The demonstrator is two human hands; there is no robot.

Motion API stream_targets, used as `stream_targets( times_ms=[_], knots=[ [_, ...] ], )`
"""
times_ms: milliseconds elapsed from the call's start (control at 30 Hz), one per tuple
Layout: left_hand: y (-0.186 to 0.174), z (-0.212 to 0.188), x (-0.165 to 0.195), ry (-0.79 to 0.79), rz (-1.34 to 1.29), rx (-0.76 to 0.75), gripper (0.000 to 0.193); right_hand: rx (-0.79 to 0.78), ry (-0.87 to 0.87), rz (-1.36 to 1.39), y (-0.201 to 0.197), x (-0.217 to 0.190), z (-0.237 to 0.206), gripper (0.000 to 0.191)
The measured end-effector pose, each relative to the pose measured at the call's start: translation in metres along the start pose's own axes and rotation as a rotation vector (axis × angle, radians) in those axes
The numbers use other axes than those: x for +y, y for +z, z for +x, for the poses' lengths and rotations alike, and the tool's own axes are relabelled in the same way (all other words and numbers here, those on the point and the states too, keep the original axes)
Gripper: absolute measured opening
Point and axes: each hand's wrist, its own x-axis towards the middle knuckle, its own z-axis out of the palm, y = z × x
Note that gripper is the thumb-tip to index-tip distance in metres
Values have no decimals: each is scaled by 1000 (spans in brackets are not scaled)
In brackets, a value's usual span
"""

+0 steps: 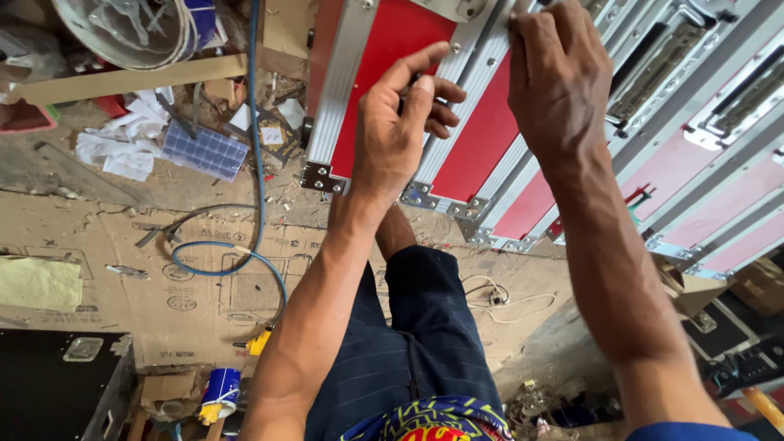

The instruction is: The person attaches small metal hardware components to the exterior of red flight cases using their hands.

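We judge the step in hand to be fixing the aluminium trim (457,106) onto the red case (392,49), which fills the upper centre and right of the frame; it goes best with the strip pressed flat and the small part kept square to the rail. Our left hand (400,122), at centre, is curled narrow, thumb and fingers pinching something small and dark we cannot identify. Our right hand (559,77), at upper right, presses fingertips on the trim; its grip is hidden.

Red case (390,49), silver edging (339,82); blue hose (256,122).
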Motion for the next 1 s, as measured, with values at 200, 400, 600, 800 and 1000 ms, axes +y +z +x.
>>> stream_targets(
  times_ms=[200, 400, 600, 800, 1000],
  knots=[
    [6, 5, 1, -37, -122, 40, 27, 10, -30, -93, 7, 9, -1, 27],
    [12, 10, 5, -65, -89, 76, 30, -5, 30, -165, 15, 7, 11, 38],
    [14, 15, 12, -36, -91, 63, 33, -81, 76, 50, 0, 8, 10, 26],
    [22, 24, 14, 1, -171, 84, 26, -90, 48, -53, 3, 2, 0, 11],
    [27, 22, 6, -31, -193, 86, 23, -77, 33, -143, 11, 7, 9, 19]
  ],
)
